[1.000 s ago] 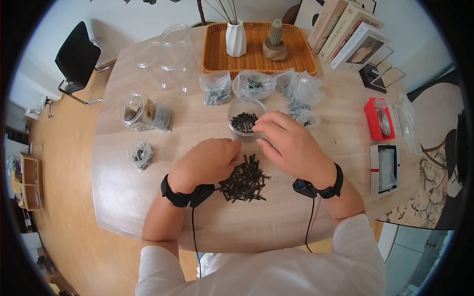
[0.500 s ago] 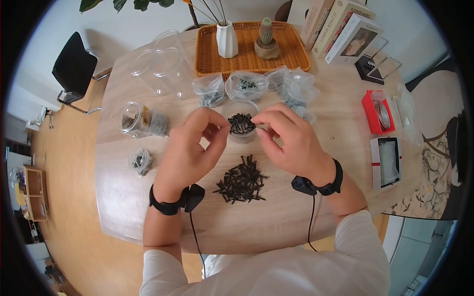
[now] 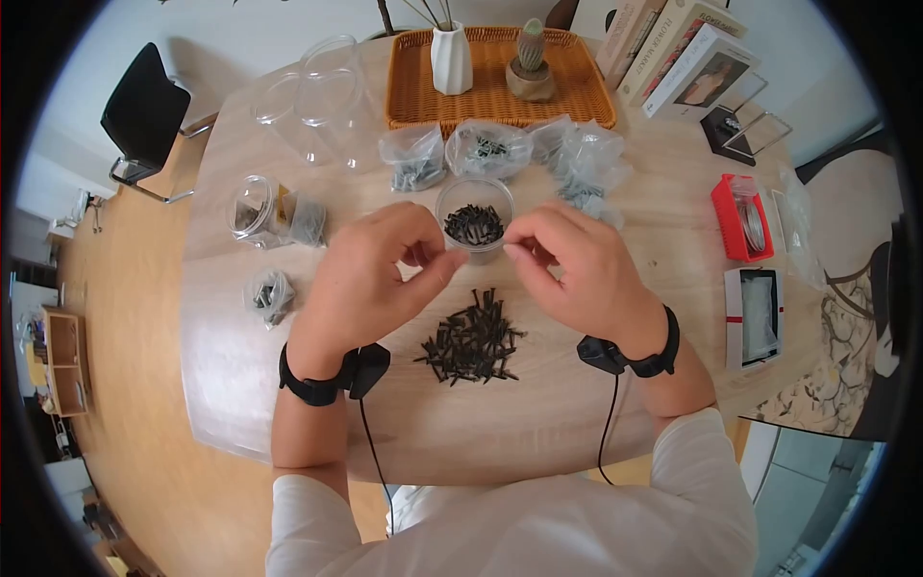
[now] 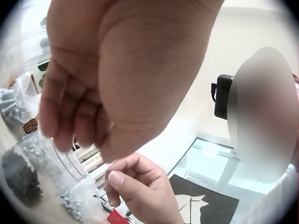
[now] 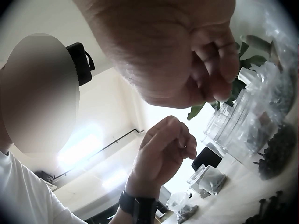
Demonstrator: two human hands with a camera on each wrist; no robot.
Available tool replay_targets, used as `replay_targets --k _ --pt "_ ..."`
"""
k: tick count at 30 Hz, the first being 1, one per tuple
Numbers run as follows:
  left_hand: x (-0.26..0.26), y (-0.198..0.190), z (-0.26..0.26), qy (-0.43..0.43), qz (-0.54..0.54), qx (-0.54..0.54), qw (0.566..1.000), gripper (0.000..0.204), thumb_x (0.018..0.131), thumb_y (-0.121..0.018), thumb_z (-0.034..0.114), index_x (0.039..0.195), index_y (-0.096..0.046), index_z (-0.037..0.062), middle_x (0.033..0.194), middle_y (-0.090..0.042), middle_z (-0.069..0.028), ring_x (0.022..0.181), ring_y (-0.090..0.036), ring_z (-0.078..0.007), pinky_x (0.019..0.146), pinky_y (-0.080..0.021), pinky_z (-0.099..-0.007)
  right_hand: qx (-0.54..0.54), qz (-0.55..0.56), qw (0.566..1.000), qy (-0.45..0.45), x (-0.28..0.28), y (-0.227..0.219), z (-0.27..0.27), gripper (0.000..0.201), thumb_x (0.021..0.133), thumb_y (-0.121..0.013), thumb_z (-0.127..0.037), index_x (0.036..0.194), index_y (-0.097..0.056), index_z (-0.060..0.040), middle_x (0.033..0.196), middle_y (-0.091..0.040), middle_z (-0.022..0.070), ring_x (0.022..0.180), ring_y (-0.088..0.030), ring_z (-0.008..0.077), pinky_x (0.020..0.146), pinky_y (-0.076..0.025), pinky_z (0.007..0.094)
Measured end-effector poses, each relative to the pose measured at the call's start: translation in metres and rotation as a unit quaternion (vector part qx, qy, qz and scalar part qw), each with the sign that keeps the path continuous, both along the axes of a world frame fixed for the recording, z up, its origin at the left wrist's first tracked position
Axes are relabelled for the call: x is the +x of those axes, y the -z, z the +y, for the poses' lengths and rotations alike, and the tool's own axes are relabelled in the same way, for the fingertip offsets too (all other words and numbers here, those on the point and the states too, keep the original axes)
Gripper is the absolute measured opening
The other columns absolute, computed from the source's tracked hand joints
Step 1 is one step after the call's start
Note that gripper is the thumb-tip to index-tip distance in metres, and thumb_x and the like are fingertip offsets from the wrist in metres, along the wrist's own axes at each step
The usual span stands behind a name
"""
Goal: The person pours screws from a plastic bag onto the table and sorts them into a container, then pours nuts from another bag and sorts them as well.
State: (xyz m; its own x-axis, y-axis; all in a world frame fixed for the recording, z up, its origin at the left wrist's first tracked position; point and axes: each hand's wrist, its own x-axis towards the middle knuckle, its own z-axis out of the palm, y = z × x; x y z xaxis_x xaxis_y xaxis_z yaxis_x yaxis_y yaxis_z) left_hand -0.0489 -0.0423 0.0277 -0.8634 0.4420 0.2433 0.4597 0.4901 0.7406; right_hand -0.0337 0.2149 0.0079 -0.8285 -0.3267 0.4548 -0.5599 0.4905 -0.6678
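Note:
A clear round jar [image 3: 478, 180] stands on the table, part filled with black screws [image 3: 473, 225]. A pile of black screws [image 3: 471, 338] lies nearer the body. My left hand [image 3: 378, 271] is at the jar's near left side, thumb stretched toward the rim and the other fingers loosely bent. On the jar's right, my right hand [image 3: 582, 274] has its fingertips close to the rim, with a bent thumb below the index finger. Neither wrist view shows a screw between the fingers of the left hand [image 4: 131, 79] or the right hand [image 5: 173, 51].
Behind the jar lie plastic bags [image 3: 488, 149] of hardware and a wicker tray [image 3: 404, 106]. To the left are a clear jar on its side [image 3: 252, 212], a small bag [image 3: 269, 296] and empty clear jars [image 3: 332, 106]. A red bin [image 3: 728, 226] and white box [image 3: 753, 317] sit right.
My left hand came up from the screw pile to the jar's left side and has since edged closer. My right hand stayed beside the jar, its fingertips now at the rim's near right.

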Motion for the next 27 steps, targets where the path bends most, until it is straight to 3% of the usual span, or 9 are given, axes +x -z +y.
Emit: replay_targets --k 2,3,5,9,11,12,14,18,27 --pt "0.001 0.001 -0.002 0.038 -0.036 -0.065 0.997 0.019 0.091 -0.085 0.01 0.095 -0.069 0.0004 0.084 -0.071 -0.0104 0.077 -0.07 -0.0248 0.074 -0.057 -0.0344 0.111 -0.045 0.99 -0.079 0.0 -0.001 0.007 0.015 0.092 -0.074 -0.006 0.104 -0.066 -0.004 0.094 -0.07 0.0124 0.082 -0.072 0.0361 0.073 -0.058 0.0452" --pt "0.002 0.002 -0.003 0.077 -0.068 -0.13 0.986 0.018 0.092 -0.083 0.013 0.096 -0.07 0.0014 0.086 -0.073 -0.0119 0.079 -0.071 -0.0286 0.075 -0.057 -0.0372 0.112 -0.048 0.989 -0.082 0.002 0.0 0.009 0.015 0.092 -0.074 -0.006 0.104 -0.066 -0.004 0.094 -0.07 0.0124 0.082 -0.072 0.0361 0.073 -0.058 0.0452" --pt "0.003 0.016 -0.003 0.092 -0.057 -0.165 0.98 0.017 0.091 -0.081 0.016 0.096 -0.071 0.0027 0.088 -0.074 -0.0125 0.083 -0.072 -0.0323 0.077 -0.057 -0.0407 0.219 -0.099 0.954 -0.178 0.007 0.003 0.01 0.012 0.092 -0.077 -0.012 0.101 -0.069 -0.0075 0.091 -0.071 0.0114 0.081 -0.072 0.0348 0.07 -0.057 0.0441" --pt "0.006 0.044 -0.007 0.118 -0.058 -0.255 0.958 0.018 0.089 -0.078 0.02 0.096 -0.072 0.0056 0.093 -0.077 -0.0135 0.092 -0.073 -0.0388 0.082 -0.056 -0.0486 0.303 -0.155 0.911 -0.231 0.018 0.022 0.002 0.015 0.088 -0.079 -0.02 0.093 -0.073 -0.0063 0.086 -0.073 0.0148 0.082 -0.073 0.0399 0.071 -0.058 0.0502" --pt "0.007 0.046 -0.008 0.119 -0.071 -0.267 0.954 0.02 0.087 -0.08 0.021 0.095 -0.071 0.0047 0.094 -0.076 -0.0156 0.094 -0.072 -0.0403 0.084 -0.056 -0.0502 0.423 -0.186 0.841 -0.281 0.023 0.023 -0.01 0.022 0.086 -0.081 -0.025 0.083 -0.075 -0.0042 0.081 -0.074 0.0183 0.079 -0.074 0.0418 0.07 -0.059 0.0523" --pt "0.007 0.046 -0.007 0.12 -0.083 -0.28 0.949 0.023 0.086 -0.081 0.022 0.094 -0.07 0.0037 0.094 -0.075 -0.0177 0.097 -0.071 -0.0419 0.086 -0.056 -0.0518 0.423 -0.186 0.841 -0.282 0.025 0.023 -0.012 0.022 0.086 -0.081 -0.025 0.083 -0.075 -0.0042 0.081 -0.074 0.0183 0.079 -0.074 0.0418 0.07 -0.059 0.0523" --pt "0.006 0.039 -0.004 0.125 -0.107 -0.289 0.943 0.027 0.084 -0.083 0.023 0.095 -0.069 0.0032 0.095 -0.075 -0.0185 0.097 -0.071 -0.0423 0.086 -0.056 -0.0519 0.372 -0.175 0.861 -0.299 0.029 0.022 -0.015 0.011 0.077 -0.072 -0.01 0.07 -0.075 -0.0009 0.074 -0.073 0.0216 0.071 -0.073 0.043 0.066 -0.059 0.0522" --pt "0.007 0.041 -0.001 0.131 -0.119 -0.286 0.942 0.033 0.08 -0.087 0.023 0.095 -0.065 0.0055 0.088 -0.074 -0.0155 0.091 -0.071 -0.042 0.079 -0.053 -0.0512 0.381 -0.179 0.855 -0.303 0.032 0.023 -0.019 0.009 0.076 -0.072 -0.009 0.072 -0.075 -0.001 0.075 -0.074 0.0213 0.073 -0.074 0.0419 0.066 -0.059 0.0513" --pt "0.008 0.057 -0.001 0.123 -0.088 -0.28 0.948 0.032 0.08 -0.088 0.02 0.095 -0.064 0.0058 0.086 -0.073 -0.0161 0.091 -0.07 -0.0436 0.078 -0.052 -0.052 0.378 -0.164 0.871 -0.266 0.032 0.03 -0.017 0.006 0.076 -0.073 -0.006 0.074 -0.076 -0.0023 0.078 -0.075 0.0214 0.075 -0.075 0.0411 0.066 -0.059 0.0503"
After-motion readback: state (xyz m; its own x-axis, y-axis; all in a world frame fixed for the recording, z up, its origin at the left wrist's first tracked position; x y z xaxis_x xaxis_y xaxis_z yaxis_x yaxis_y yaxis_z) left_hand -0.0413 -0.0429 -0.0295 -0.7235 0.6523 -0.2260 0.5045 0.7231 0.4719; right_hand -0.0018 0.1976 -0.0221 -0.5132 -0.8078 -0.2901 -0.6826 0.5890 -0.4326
